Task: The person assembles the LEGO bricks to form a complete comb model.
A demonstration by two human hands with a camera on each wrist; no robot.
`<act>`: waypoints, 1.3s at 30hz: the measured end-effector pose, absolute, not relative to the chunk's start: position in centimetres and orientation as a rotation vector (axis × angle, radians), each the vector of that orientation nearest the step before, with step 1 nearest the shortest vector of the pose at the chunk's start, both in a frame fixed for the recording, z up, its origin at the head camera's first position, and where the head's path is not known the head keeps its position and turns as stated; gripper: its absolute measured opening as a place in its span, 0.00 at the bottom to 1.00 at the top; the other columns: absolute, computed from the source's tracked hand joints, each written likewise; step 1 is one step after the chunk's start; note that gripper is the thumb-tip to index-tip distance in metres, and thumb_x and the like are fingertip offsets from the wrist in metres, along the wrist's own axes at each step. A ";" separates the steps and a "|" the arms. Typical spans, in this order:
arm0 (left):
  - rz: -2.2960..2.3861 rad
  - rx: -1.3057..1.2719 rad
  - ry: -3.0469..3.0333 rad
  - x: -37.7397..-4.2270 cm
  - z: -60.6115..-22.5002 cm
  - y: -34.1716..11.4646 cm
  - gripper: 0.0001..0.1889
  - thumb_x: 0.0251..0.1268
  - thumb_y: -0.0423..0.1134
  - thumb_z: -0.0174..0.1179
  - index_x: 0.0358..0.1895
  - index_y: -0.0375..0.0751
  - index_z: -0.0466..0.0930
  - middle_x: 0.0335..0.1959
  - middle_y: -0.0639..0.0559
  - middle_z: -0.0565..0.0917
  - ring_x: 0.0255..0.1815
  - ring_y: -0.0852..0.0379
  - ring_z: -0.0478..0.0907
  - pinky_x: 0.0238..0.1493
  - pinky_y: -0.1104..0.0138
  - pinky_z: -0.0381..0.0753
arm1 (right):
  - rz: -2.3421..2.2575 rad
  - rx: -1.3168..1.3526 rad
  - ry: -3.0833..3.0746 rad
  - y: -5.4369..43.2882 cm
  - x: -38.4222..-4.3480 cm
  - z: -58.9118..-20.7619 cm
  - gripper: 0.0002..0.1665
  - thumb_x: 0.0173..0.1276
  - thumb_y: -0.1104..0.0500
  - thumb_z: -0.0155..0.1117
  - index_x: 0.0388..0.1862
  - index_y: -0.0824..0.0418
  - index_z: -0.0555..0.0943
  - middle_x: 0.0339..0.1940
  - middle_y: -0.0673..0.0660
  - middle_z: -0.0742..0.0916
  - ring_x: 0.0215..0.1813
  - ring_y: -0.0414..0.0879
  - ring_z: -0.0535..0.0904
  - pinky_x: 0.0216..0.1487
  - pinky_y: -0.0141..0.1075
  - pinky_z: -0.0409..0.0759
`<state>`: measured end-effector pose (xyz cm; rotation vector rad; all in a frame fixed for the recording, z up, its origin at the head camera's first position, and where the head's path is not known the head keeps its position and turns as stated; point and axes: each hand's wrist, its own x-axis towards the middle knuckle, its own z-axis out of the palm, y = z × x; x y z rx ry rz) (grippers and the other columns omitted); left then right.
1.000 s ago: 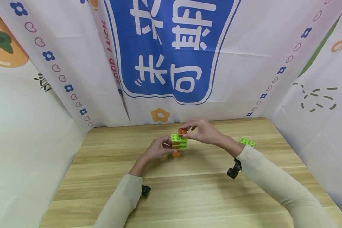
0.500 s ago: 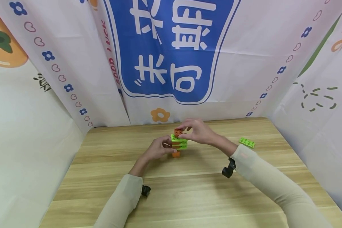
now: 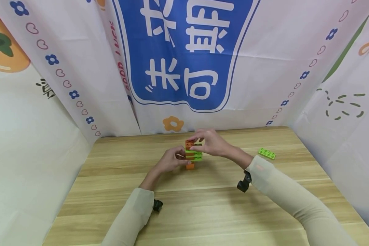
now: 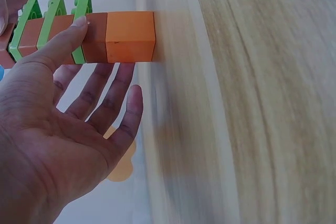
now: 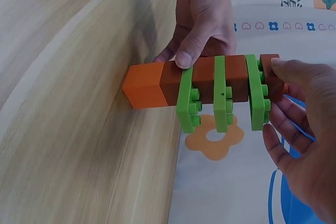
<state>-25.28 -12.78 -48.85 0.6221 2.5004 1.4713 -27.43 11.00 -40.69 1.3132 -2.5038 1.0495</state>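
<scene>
A tower of toy building bricks point(image 5: 203, 82) stands upright on the table, with an orange brick point(image 4: 131, 35) at its foot. Above that, brown bricks alternate with several thin green plates point(image 5: 220, 100) that jut out to one side. My left hand point(image 3: 169, 160) grips the tower low down, thumb at the lowest green plate and fingers behind. At the top, my right hand point(image 3: 213, 143) pinches a brown brick point(image 5: 269, 72) between thumb and fingers, right at the uppermost green plate. In the head view, that brick sits over the plate's left end.
A loose green studded plate point(image 3: 267, 153) lies on the wooden table point(image 3: 203, 212) to the right, beyond the right forearm. Printed white cloth point(image 3: 249, 89) hangs behind the table and at both sides, close to the tower at the back edge.
My right hand has moved left with the brown brick, from the right part of the top green plate to its left end. The left hand stays in place on the tower.
</scene>
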 end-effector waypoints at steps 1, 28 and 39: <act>1.473 0.620 2.498 -25.3 -48.8 -12.8 0.11 0.66 0.34 0.75 0.44 0.40 0.81 0.48 0.46 0.89 0.50 0.49 0.86 0.56 0.58 0.88 | 1.048 1.312 -2.505 11.0 -27.4 -40.7 0.18 0.65 0.59 0.81 0.53 0.60 0.91 0.44 0.53 0.92 0.43 0.44 0.86 0.39 0.33 0.85; 1.460 0.636 2.501 -25.2 -48.7 -12.8 0.11 0.66 0.34 0.75 0.43 0.39 0.82 0.48 0.46 0.89 0.51 0.48 0.86 0.56 0.59 0.88 | 1.124 1.246 -2.552 10.5 -27.1 -40.7 0.15 0.66 0.58 0.81 0.51 0.60 0.91 0.43 0.52 0.91 0.44 0.43 0.87 0.48 0.42 0.89; 1.464 0.625 2.496 -25.4 -48.8 -12.9 0.10 0.67 0.34 0.74 0.45 0.40 0.82 0.48 0.46 0.89 0.51 0.49 0.87 0.56 0.58 0.88 | 1.130 1.263 -2.552 10.3 -27.1 -40.6 0.15 0.67 0.60 0.79 0.51 0.62 0.91 0.43 0.54 0.92 0.42 0.43 0.85 0.37 0.35 0.85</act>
